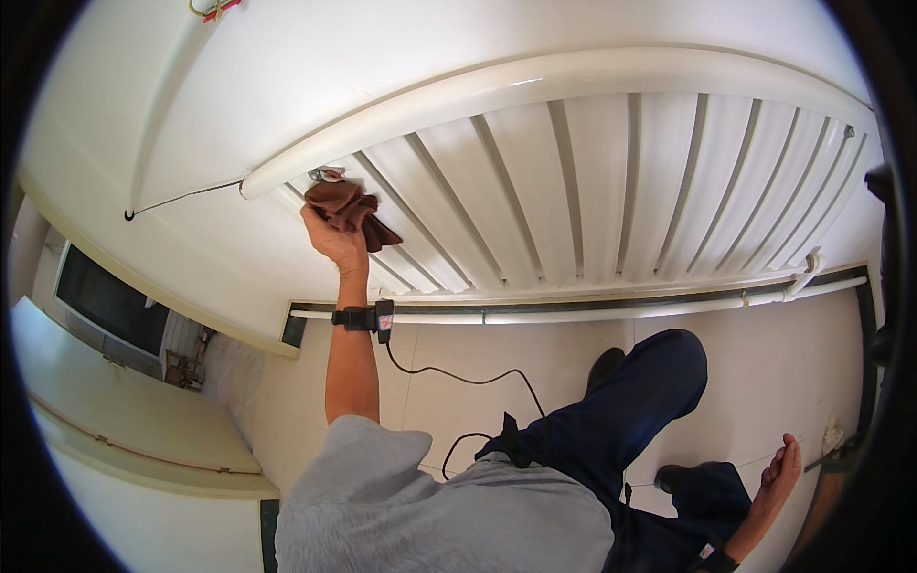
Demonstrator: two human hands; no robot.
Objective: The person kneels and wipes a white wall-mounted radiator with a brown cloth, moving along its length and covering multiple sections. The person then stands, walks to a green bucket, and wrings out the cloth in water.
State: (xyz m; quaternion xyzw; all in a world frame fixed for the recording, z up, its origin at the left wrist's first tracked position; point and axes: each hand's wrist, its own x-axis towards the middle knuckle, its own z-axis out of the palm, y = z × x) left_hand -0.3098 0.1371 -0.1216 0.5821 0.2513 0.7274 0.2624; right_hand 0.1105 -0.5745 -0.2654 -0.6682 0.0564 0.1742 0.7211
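Observation:
A white panelled radiator (598, 186) spans the wall in front of me. Near its upper left end, my left hand (333, 240) grips a crumpled brown cloth (340, 204) against the front panels. Just above the cloth is a small metal fitting (315, 175), with something pale beside it. The cloth hides part of the panels behind it. Low on the right, my right hand (777, 469) hangs beside my leg over the floor, holding nothing, its fingers loosely bent.
A white pipe (559, 313) runs along the wall's foot below the radiator. A thin wire (190, 192) links the radiator's left end to a wall hook (129, 215). A black cable (466, 376) trails from my left wrist strap. An open door (129, 422) stands left, beside a doorway.

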